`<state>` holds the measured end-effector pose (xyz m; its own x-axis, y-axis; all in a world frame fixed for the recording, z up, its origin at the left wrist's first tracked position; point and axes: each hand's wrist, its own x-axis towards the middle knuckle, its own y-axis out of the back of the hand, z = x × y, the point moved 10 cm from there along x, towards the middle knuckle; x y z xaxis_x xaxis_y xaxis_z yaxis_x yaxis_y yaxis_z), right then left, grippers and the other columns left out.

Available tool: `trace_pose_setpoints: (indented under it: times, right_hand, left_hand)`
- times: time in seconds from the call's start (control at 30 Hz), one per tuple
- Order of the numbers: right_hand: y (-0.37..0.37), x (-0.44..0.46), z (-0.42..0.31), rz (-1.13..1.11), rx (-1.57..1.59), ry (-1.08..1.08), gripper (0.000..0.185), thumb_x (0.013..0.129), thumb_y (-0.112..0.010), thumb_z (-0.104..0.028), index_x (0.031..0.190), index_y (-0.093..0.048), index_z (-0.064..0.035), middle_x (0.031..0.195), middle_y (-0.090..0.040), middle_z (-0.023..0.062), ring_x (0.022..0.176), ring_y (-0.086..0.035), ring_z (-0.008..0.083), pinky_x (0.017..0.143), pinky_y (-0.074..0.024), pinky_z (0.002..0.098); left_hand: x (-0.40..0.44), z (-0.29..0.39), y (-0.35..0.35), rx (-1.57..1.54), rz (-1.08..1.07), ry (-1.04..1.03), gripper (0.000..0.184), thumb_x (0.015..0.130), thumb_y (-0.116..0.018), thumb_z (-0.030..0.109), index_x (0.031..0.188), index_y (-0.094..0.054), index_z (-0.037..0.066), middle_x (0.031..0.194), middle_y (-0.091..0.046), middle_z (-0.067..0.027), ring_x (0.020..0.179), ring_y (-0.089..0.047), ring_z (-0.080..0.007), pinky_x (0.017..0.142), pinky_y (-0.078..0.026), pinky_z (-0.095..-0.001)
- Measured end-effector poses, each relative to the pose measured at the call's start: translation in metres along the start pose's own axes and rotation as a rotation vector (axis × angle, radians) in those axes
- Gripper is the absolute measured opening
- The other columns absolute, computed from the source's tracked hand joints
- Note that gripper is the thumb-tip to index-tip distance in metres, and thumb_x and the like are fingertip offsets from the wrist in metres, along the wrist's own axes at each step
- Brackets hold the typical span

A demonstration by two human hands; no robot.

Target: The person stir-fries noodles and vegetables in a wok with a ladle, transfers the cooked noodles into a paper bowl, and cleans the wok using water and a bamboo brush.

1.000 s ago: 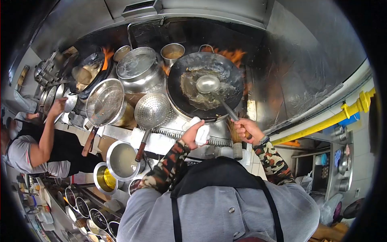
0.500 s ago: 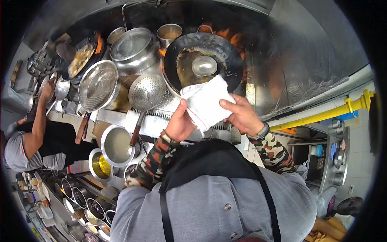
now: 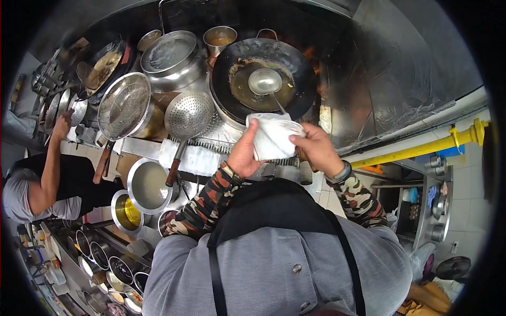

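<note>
Both of my hands grip a folded white cloth (image 3: 276,138) just in front of the wok's near rim. My left hand (image 3: 245,151) pinches its left side, thumb upright against it. On the cloth's right side is my right hand (image 3: 319,151), thumb lying on top. Beyond the cloth, a black wok (image 3: 303,73) with a loop handle sits on the burner, brownish liquid in its bottom. A metal ladle (image 3: 264,82) rests in it, its handle running toward me and passing out of sight behind the cloth.
Left of the wok are a perforated skimmer (image 3: 188,113), a mesh strainer (image 3: 124,105) and a covered pot (image 3: 171,58). Pots of cloudy liquid (image 3: 150,184) and yellow oil (image 3: 126,213) stand nearer. A co-worker's hand (image 3: 62,126) is at another wok (image 3: 108,68). A yellow pipe (image 3: 421,149) runs right.
The cloth is more compactly folded and slightly nearer to me, uncovering the ladle's handle. Flames around the wok look lower. At the left, the co-worker's ladle has moved over the other wok.
</note>
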<state>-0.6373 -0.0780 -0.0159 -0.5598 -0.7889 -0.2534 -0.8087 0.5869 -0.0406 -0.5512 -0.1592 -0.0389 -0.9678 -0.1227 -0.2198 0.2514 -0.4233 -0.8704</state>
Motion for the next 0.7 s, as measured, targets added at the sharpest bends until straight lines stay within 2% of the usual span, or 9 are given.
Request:
trace_pose_setpoints:
  times: [0.07,0.1,0.17,0.27,0.33,0.43,0.53,0.67,0.7]
  right_hand:
    - [-0.006,-0.008,-0.030,-0.041,-0.478,0.152,0.019,0.082,-0.063,-0.007,0.098,-0.059,0.0034,0.078,-0.061,0.0066,0.071,-0.058,0.0169,0.070,-0.0470,0.0296]
    - [-0.008,-0.009,-0.034,-0.035,-0.478,0.149,0.019,0.082,-0.063,-0.007,0.098,-0.059,0.0034,0.078,-0.061,0.0066,0.071,-0.058,0.0169,0.070,-0.0470,0.0296]
    - [-0.024,-0.008,-0.049,-0.064,-1.033,0.323,0.017,0.083,-0.062,-0.009,0.093,-0.057,0.0034,0.080,-0.060,0.0131,0.075,-0.059,0.0200,0.071,-0.0472,0.0321]
    - [0.000,0.003,-0.084,0.127,-0.733,0.481,0.017,0.084,-0.061,-0.010,0.093,-0.055,0.0042,0.081,-0.059,0.0182,0.078,-0.059,0.0223,0.072,-0.0470,0.0337]
    - [0.049,0.012,-0.098,0.324,-0.645,0.468,0.017,0.087,-0.061,-0.012,0.096,-0.058,0.0017,0.083,-0.061,0.0120,0.074,-0.056,0.0169,0.071,-0.0462,0.0317]
    - [0.072,0.018,-0.122,0.248,-0.544,0.390,0.017,0.092,-0.056,-0.015,0.088,-0.057,0.0010,0.074,-0.057,-0.0002,0.069,-0.047,0.0060,0.061,-0.0413,0.0232]
    - [0.078,0.008,-0.148,0.286,-0.349,0.200,0.017,0.093,-0.054,-0.016,0.090,-0.059,0.0003,0.075,-0.061,0.0011,0.065,-0.054,0.0060,0.059,-0.0431,0.0221]
    - [0.076,0.008,-0.139,0.289,-0.297,0.113,0.018,0.093,-0.054,-0.016,0.095,-0.060,0.0007,0.079,-0.064,0.0022,0.065,-0.058,0.0071,0.060,-0.0447,0.0219]
    - [0.074,0.010,-0.139,0.285,-0.299,0.110,0.018,0.093,-0.054,-0.016,0.095,-0.060,0.0007,0.079,-0.064,0.0022,0.065,-0.058,0.0071,0.060,-0.0447,0.0219]
  left_hand:
    - [0.005,-0.011,0.010,0.003,0.070,0.004,0.052,0.097,-0.041,0.045,0.130,-0.045,0.005,0.120,-0.059,-0.0085,0.104,-0.061,-0.0189,0.088,-0.050,-0.0338]
    - [0.008,-0.013,0.009,0.079,0.066,-0.035,0.047,0.098,-0.044,0.039,0.130,-0.045,0.005,0.118,-0.059,-0.0071,0.102,-0.061,-0.0167,0.086,-0.050,-0.0318]
    - [0.005,-0.012,0.004,0.179,0.094,-0.122,0.037,0.098,-0.048,0.022,0.130,-0.046,0.004,0.113,-0.061,-0.0041,0.096,-0.061,-0.0122,0.081,-0.051,-0.0270]
    - [0.007,0.000,0.022,0.225,0.128,-0.203,0.037,0.098,-0.047,0.018,0.131,-0.046,0.003,0.111,-0.061,-0.0055,0.095,-0.062,-0.0134,0.081,-0.052,-0.0272]
    - [0.001,0.016,0.043,0.176,0.169,-0.215,0.034,0.094,-0.053,0.012,0.126,-0.049,0.002,0.109,-0.062,-0.0082,0.095,-0.063,-0.0162,0.082,-0.053,-0.0302]
    - [-0.005,0.030,0.069,0.175,0.235,-0.310,0.035,0.086,-0.062,0.002,0.119,-0.051,-0.001,0.111,-0.062,-0.0131,0.100,-0.062,-0.0220,0.087,-0.053,-0.0368]
    - [-0.012,0.032,0.088,0.051,0.257,-0.260,0.039,0.085,-0.065,0.004,0.121,-0.050,-0.002,0.111,-0.062,-0.0129,0.099,-0.063,-0.0218,0.086,-0.054,-0.0361]
    - [-0.036,0.052,0.062,-0.112,0.042,-0.354,0.044,0.090,-0.062,0.018,0.125,-0.047,-0.002,0.120,-0.058,-0.0166,0.109,-0.059,-0.0273,0.093,-0.049,-0.0409]
    - [-0.042,0.054,0.052,-0.122,-0.004,-0.355,0.058,0.093,-0.053,0.038,0.132,-0.042,-0.003,0.128,-0.052,-0.0205,0.118,-0.053,-0.0313,0.101,-0.041,-0.0456]
